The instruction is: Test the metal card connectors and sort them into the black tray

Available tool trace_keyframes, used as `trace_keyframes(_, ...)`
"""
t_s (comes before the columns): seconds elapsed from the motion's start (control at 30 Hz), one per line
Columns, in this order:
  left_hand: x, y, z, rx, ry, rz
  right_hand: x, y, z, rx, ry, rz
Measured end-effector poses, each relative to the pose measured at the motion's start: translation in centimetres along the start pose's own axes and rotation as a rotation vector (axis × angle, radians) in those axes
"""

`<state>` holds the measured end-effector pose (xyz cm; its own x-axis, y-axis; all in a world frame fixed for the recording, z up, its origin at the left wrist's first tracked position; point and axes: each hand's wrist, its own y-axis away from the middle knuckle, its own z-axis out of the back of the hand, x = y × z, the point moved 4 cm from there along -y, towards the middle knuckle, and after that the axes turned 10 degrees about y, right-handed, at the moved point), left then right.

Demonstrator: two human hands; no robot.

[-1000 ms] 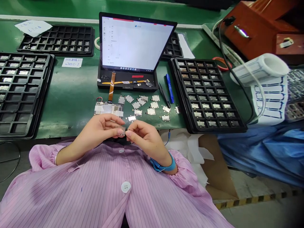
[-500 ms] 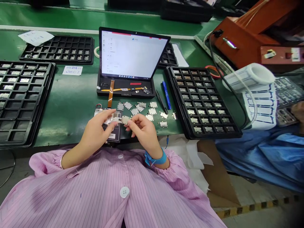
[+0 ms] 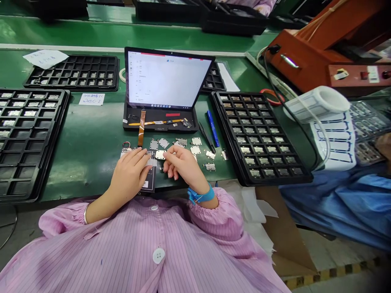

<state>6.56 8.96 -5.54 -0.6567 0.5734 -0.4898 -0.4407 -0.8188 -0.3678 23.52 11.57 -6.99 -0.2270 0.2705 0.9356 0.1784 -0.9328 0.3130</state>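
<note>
My left hand (image 3: 130, 169) lies over a black test board (image 3: 150, 183), fingers stretched out side by side and pressing down on its upper part, which they hide. Just right of the board is a small silver metal-plated module (image 3: 160, 154). My right hand (image 3: 182, 165) pinches the module's right end between thumb and index finger, with the other fingers curled. An orange ribbon cable (image 3: 141, 128) runs from the board up to the screen (image 3: 168, 79). Several similar loose modules (image 3: 196, 141) lie on the green bench beyond and beside my right hand.
Black tweezers (image 3: 207, 137) and a blue marker (image 3: 213, 128) lie right of the loose modules. Compartment trays of modules stand at right (image 3: 259, 177) and left (image 3: 62, 118). A label roll (image 3: 317, 103) and an orange machine (image 3: 305, 61) sit further right, near another person's hand (image 3: 383, 144).
My left fingers have gone from pinching at the module to lying flat over the board. The module has come down beside the board, still at my right fingertips. The view has tilted slightly upward.
</note>
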Motion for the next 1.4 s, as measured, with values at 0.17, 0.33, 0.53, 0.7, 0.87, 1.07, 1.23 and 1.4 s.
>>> trace_keyframes(0.17,-0.1,0.0,0.0,-0.024,-0.033,-0.025,0.0,-0.2,0.1,0.027,0.010,0.006)
trace_keyframes(0.33,0.0,0.1,-0.1,-0.029,-0.046,-0.041,0.0,-0.3,0.0,0.056,0.002,0.004)
trace_keyframes(0.53,0.0,0.1,-0.2,-0.015,-0.078,-0.061,-0.1,-0.5,0.0,0.077,-0.001,-0.003)
trace_keyframes(0.7,-0.2,0.1,-0.3,0.025,-0.178,-0.100,-0.3,-0.4,-0.1,0.066,0.007,0.023)
trace_keyframes(0.87,-1.1,-0.9,-0.5,0.055,-0.177,-0.041,-0.6,-0.4,-0.1,0.050,0.026,0.048)
trace_keyframes(1.07,-2.6,-3.7,-1.8,0.094,-0.102,0.100,-0.9,-0.3,0.1,0.028,0.058,0.121)
trace_keyframes(1.23,-2.6,-4.3,-2.1,0.076,-0.105,0.125,-0.8,-0.2,0.2,0.062,0.052,0.149)
trace_keyframes(1.4,-2.3,-4.0,-2.0,0.063,-0.095,0.095,-0.8,-0.7,0.1,0.062,0.049,0.122)
